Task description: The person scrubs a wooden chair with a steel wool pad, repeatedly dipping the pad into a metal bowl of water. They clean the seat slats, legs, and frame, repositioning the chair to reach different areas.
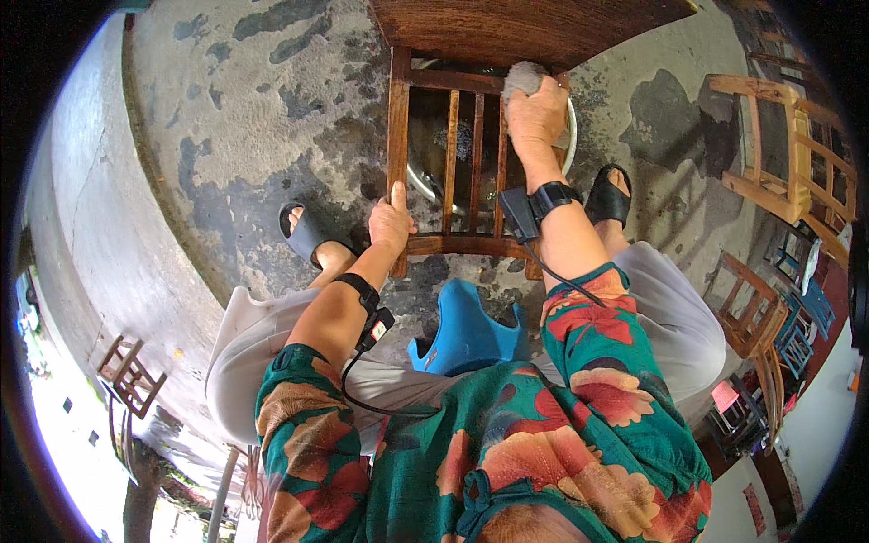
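Observation:
A brown wooden chair (pixel 398 122) with a slatted back lies over a metal basin (pixel 571 136) on the floor. My left hand (pixel 392 220) grips the chair's left side post, thumb on top. Near the far end of the slats, my right hand (pixel 538 112) holds a grey cloth or scrubbing pad (pixel 524 78) against the frame. Between the slats, dark water and a dark mesh-like scrubber (pixel 464 140) show in the basin. The broad wooden seat (pixel 536 30) stands beyond both hands.
A blue plastic stool (pixel 451 332) is between my legs. Wooden chairs (pixel 764 180) stand at the right, with another (pixel 750 305) lower down. A small wooden stool or chair (pixel 129 377) is at the lower left. Damp patches mark the concrete floor (pixel 258 122).

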`<action>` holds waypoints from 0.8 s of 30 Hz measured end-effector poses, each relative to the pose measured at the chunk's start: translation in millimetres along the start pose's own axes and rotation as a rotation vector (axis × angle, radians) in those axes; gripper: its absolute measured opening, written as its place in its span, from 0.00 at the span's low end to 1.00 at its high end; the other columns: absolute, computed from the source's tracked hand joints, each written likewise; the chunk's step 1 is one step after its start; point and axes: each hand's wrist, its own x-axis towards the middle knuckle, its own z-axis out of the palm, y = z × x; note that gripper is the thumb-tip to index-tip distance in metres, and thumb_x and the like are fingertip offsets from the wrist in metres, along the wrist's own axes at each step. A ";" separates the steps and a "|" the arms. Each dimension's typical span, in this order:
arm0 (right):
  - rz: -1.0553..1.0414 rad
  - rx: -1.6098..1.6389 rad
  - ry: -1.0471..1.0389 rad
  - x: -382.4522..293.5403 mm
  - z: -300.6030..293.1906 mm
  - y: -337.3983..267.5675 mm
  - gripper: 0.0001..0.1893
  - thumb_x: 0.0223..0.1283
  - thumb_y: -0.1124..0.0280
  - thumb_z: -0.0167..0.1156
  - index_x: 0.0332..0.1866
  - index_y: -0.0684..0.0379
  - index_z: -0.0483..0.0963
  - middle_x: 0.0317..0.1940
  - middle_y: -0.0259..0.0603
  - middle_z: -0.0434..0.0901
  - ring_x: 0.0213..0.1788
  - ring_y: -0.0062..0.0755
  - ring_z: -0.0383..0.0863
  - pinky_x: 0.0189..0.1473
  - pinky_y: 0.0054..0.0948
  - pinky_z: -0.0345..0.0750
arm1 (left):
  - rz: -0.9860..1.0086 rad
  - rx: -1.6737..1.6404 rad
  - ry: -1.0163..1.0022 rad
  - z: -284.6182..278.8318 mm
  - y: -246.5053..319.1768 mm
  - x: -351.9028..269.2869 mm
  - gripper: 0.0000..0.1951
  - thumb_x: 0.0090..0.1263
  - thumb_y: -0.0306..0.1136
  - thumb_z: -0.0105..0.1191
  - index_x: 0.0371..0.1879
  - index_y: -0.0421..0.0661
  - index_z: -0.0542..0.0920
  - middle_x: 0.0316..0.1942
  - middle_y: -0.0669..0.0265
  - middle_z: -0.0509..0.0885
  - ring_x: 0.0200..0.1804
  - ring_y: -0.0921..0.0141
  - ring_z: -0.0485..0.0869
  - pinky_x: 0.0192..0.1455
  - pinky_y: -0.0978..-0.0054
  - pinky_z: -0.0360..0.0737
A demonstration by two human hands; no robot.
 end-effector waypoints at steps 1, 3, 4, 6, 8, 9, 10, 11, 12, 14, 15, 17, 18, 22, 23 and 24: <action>-0.012 0.059 -0.028 -3.4 5.3 -3.2 0.30 0.57 0.62 0.65 0.65 0.63 0.72 0.60 0.59 0.73 0.60 0.62 0.77 0.63 0.51 0.76 | 0.005 0.007 0.000 -0.2 1.0 -1.5 0.47 0.78 0.70 0.36 0.68 0.28 0.69 0.25 0.58 0.85 0.26 0.68 0.87 0.38 0.69 0.84; -0.016 0.096 -0.067 -7.0 13.5 -7.7 0.30 0.57 0.62 0.66 0.65 0.64 0.72 0.59 0.58 0.73 0.60 0.62 0.77 0.62 0.51 0.76 | 0.022 0.004 0.004 -0.8 2.0 -3.9 0.47 0.78 0.70 0.37 0.68 0.28 0.70 0.24 0.58 0.84 0.26 0.68 0.87 0.38 0.68 0.84; -0.036 0.103 -0.059 -6.5 16.2 -9.3 0.29 0.57 0.61 0.65 0.64 0.63 0.73 0.59 0.58 0.74 0.61 0.61 0.76 0.63 0.50 0.76 | 0.031 0.006 0.013 -0.7 2.2 -5.1 0.47 0.78 0.70 0.37 0.67 0.29 0.70 0.24 0.58 0.84 0.26 0.68 0.87 0.38 0.68 0.84; -0.123 0.069 -0.112 -4.5 18.8 -10.8 0.29 0.57 0.61 0.64 0.64 0.62 0.74 0.59 0.57 0.75 0.61 0.60 0.76 0.63 0.49 0.76 | 0.047 0.000 0.029 0.1 2.8 -6.7 0.46 0.78 0.70 0.37 0.67 0.29 0.70 0.24 0.59 0.84 0.25 0.67 0.86 0.38 0.68 0.84; -0.193 0.044 -0.157 -2.4 18.3 -11.3 0.27 0.57 0.62 0.64 0.63 0.60 0.76 0.57 0.55 0.78 0.60 0.58 0.78 0.62 0.46 0.77 | 0.022 -0.015 0.007 0.5 4.8 -7.2 0.46 0.78 0.70 0.37 0.68 0.29 0.70 0.25 0.59 0.85 0.26 0.67 0.86 0.37 0.68 0.84; -0.241 0.058 -0.189 -2.4 17.2 -11.4 0.27 0.57 0.62 0.64 0.63 0.59 0.77 0.57 0.54 0.79 0.59 0.58 0.78 0.62 0.46 0.77 | 0.009 -0.028 -0.001 0.1 5.9 -7.4 0.46 0.78 0.70 0.37 0.68 0.29 0.70 0.25 0.59 0.85 0.26 0.67 0.86 0.37 0.67 0.84; -0.280 0.067 -0.225 -4.4 15.7 -11.0 0.27 0.56 0.62 0.64 0.62 0.59 0.77 0.57 0.54 0.79 0.59 0.58 0.79 0.61 0.45 0.77 | 0.011 -0.022 0.014 0.9 6.6 -8.7 0.46 0.78 0.70 0.37 0.68 0.29 0.71 0.25 0.58 0.85 0.26 0.67 0.86 0.37 0.67 0.84; -0.306 0.076 -0.262 -7.1 14.4 -11.0 0.27 0.56 0.63 0.64 0.62 0.58 0.77 0.56 0.53 0.79 0.58 0.58 0.79 0.61 0.45 0.77 | 0.019 -0.015 0.016 1.1 7.3 -9.5 0.46 0.78 0.70 0.37 0.67 0.29 0.71 0.25 0.58 0.85 0.26 0.67 0.86 0.37 0.67 0.84; -0.339 0.090 -0.303 -12.3 11.9 -9.2 0.25 0.56 0.65 0.63 0.61 0.58 0.78 0.56 0.53 0.79 0.58 0.58 0.79 0.61 0.45 0.77 | 0.028 -0.015 0.021 1.2 7.7 -10.7 0.46 0.78 0.70 0.37 0.67 0.29 0.71 0.25 0.59 0.85 0.26 0.67 0.87 0.37 0.67 0.84; -0.327 0.076 -0.381 -27.0 9.0 -6.1 0.25 0.55 0.66 0.64 0.60 0.59 0.78 0.54 0.52 0.79 0.57 0.57 0.80 0.60 0.44 0.77 | 0.029 -0.013 0.027 1.9 7.9 -12.4 0.46 0.78 0.70 0.36 0.65 0.29 0.72 0.25 0.59 0.85 0.26 0.67 0.87 0.38 0.67 0.84; -0.305 0.071 -0.412 -36.5 8.0 -3.7 0.25 0.55 0.66 0.64 0.60 0.59 0.78 0.53 0.52 0.79 0.57 0.57 0.80 0.60 0.44 0.78 | 0.024 -0.008 0.025 2.6 8.0 -12.6 0.46 0.78 0.70 0.36 0.64 0.29 0.73 0.25 0.59 0.85 0.26 0.67 0.87 0.38 0.67 0.84; -0.293 0.113 -0.367 -50.7 3.5 3.5 0.25 0.54 0.67 0.64 0.59 0.59 0.78 0.55 0.53 0.80 0.58 0.57 0.80 0.62 0.43 0.77 | 0.026 -0.018 0.010 4.4 7.4 -12.5 0.46 0.78 0.71 0.36 0.63 0.30 0.73 0.25 0.59 0.85 0.26 0.67 0.87 0.38 0.67 0.84; -0.299 0.147 -0.346 -55.5 1.0 7.4 0.25 0.53 0.67 0.64 0.59 0.60 0.78 0.55 0.53 0.80 0.58 0.57 0.80 0.62 0.43 0.77 | 0.032 -0.032 -0.004 5.9 6.8 -12.5 0.46 0.78 0.71 0.36 0.62 0.30 0.74 0.26 0.59 0.85 0.26 0.67 0.87 0.39 0.67 0.84; -0.244 0.240 -0.266 -63.4 -9.1 14.9 0.24 0.51 0.69 0.64 0.57 0.62 0.79 0.56 0.54 0.80 0.58 0.54 0.81 0.63 0.42 0.76 | 0.004 -0.042 -0.036 12.3 4.2 -12.4 0.45 0.77 0.71 0.36 0.59 0.30 0.75 0.26 0.58 0.85 0.27 0.66 0.87 0.40 0.66 0.84; -0.196 0.257 -0.254 -63.2 -11.7 13.7 0.24 0.51 0.69 0.64 0.57 0.63 0.79 0.56 0.54 0.80 0.57 0.53 0.81 0.63 0.41 0.76 | 0.019 -0.037 -0.024 13.3 3.4 -12.8 0.45 0.77 0.71 0.36 0.59 0.30 0.75 0.26 0.58 0.85 0.27 0.65 0.87 0.40 0.66 0.84; -0.185 0.304 -0.265 -63.1 -14.6 11.3 0.26 0.51 0.71 0.65 0.60 0.62 0.78 0.56 0.53 0.79 0.57 0.51 0.81 0.63 0.40 0.76 | 0.021 -0.030 -0.028 13.9 2.9 -12.8 0.45 0.77 0.71 0.36 0.58 0.30 0.75 0.26 0.58 0.85 0.27 0.65 0.87 0.40 0.65 0.84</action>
